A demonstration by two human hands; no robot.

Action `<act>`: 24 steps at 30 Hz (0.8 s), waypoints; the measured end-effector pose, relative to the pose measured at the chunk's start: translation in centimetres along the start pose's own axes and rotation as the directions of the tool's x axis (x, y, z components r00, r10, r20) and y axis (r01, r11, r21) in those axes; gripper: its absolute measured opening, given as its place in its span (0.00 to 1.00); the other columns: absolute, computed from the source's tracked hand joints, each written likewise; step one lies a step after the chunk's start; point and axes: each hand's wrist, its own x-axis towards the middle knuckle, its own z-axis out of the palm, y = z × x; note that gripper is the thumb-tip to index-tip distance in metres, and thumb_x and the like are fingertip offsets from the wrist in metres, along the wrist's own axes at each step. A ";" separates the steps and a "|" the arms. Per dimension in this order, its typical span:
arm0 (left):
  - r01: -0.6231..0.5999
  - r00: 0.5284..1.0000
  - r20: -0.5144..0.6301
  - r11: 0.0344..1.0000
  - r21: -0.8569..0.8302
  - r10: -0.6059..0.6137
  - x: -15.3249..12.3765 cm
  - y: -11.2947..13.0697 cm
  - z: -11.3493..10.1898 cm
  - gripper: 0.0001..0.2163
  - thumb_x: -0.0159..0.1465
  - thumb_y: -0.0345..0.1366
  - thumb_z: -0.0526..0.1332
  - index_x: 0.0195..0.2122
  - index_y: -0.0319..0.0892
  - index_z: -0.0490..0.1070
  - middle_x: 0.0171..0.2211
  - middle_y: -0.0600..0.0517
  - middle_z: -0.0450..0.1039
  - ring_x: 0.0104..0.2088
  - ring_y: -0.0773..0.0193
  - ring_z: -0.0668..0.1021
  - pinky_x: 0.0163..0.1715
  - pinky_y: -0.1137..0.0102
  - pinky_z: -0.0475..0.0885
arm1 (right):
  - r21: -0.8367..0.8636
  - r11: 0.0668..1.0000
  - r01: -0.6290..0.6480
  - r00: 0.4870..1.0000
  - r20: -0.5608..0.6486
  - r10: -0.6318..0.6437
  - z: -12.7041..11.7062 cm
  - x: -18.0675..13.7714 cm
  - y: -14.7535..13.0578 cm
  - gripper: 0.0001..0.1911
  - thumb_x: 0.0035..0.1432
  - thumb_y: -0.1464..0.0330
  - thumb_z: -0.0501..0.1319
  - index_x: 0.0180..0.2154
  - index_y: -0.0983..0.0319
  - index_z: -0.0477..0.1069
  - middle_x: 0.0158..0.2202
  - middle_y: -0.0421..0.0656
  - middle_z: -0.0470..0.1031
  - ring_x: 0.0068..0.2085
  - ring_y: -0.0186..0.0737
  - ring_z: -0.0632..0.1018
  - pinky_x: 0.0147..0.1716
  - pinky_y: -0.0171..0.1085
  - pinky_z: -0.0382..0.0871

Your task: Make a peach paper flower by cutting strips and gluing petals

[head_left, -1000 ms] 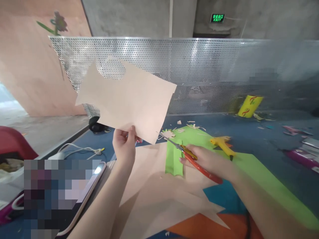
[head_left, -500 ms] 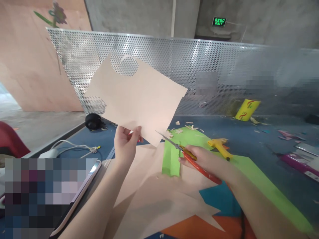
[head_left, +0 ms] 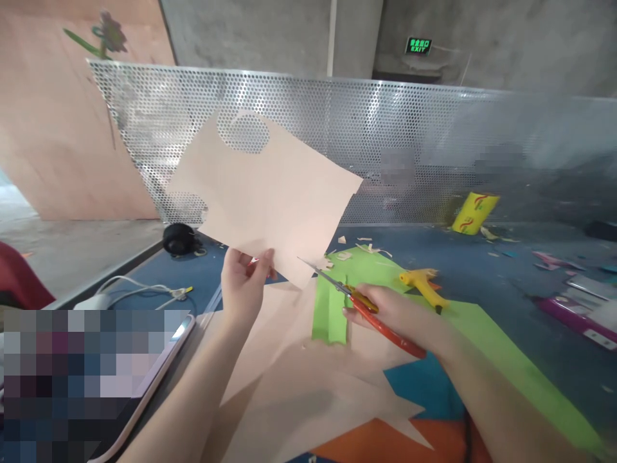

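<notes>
In the head view, the pale sheet (head_left: 274, 193) has moved a little toward the right of the frame over the last second, while the scissors (head_left: 364, 310) have kept nearly the same spot and slant. Their tip, close to the sheet's lower right edge a second ago, now lies well across that corner — so sheet and blades look better lined up for trimming there, though I cannot tell whether the blades bite the paper or merely pass in front of it. The sheet's rounded cut-outs, at its upper edge and lower left, look unchanged.

The sheet is held up tilted at the centre left of the frame, before the perforated panel (head_left: 376, 122). The left hand (head_left: 245, 283) has its grip closed on the lower edge, thumb in front and fingers behind, with most of the sheet rising above it. The right hand (head_left: 393, 308), right of centre, is curled around the scissors' handles; the blades look nearly together and point up and left, between the two hands.

Below, a green strip (head_left: 330, 318) lies on pale paper (head_left: 284, 386) — itself spread on the blue surface (head_left: 491, 273).
</notes>
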 end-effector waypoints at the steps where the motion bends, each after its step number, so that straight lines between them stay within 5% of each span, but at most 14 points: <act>1: -0.002 1.000 -0.003 1.000 0.001 0.002 0.0 0.0 0.0 0.10 0.53 0.34 0.65 0.32 0.43 0.63 0.25 0.55 0.72 0.16 0.71 0.71 0.18 0.73 0.67 | -0.004 1.000 -0.001 1.000 0.001 0.001 0.0 0.0 0.0 0.16 0.51 0.54 0.57 0.25 0.58 0.59 0.21 0.37 0.66 0.23 0.36 0.68 0.21 0.34 0.55; 16: -0.008 1.000 -0.011 1.000 -0.017 0.008 -0.1 0.5 0.0 0.09 0.53 0.32 0.64 0.33 0.44 0.64 0.25 0.56 0.72 0.16 0.72 0.70 0.17 0.74 0.68 | -0.045 0.995 -0.086 0.996 0.002 0.086 -0.6 -0.5 -0.6 0.15 0.51 0.55 0.56 0.25 0.58 0.57 0.23 0.38 0.66 0.26 0.38 0.70 0.24 0.35 0.58; 24: -0.015 1.000 0.000 1.000 -0.005 0.015 0.0 0.3 -0.2 0.09 0.53 0.33 0.65 0.32 0.44 0.64 0.24 0.56 0.73 0.15 0.71 0.71 0.17 0.73 0.67 | -0.021 0.999 -0.028 1.000 -0.013 0.027 -0.8 -0.1 0.8 0.15 0.53 0.56 0.55 0.25 0.59 0.57 0.23 0.37 0.65 0.24 0.36 0.69 0.22 0.34 0.56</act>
